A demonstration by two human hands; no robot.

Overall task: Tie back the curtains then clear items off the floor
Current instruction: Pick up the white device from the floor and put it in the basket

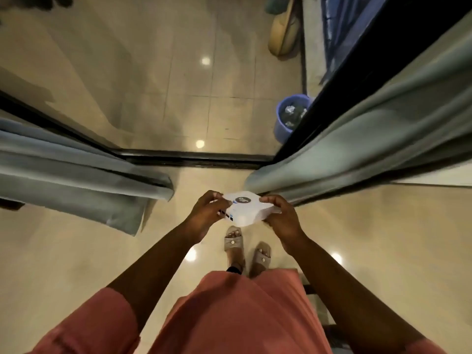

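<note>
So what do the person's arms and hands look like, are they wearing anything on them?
Both arms are bare from the short sleeves down. The sleeves are loose and salmon pink, like the rest of the garment. The left hand and right hand are bare too: no gloves, and no rings, bracelets or watch show in this view. The picture is a little blurry, so tiny things could be missed.

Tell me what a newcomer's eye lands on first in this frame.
First the white box at centre, held above the floor by both hands: left hand grips its left edge, right hand its right. Next the grey-blue curtains, the left curtain and the right curtain, hanging on either side of a dark door track. Beyond the glass, a blue bucket stands at right.
</note>
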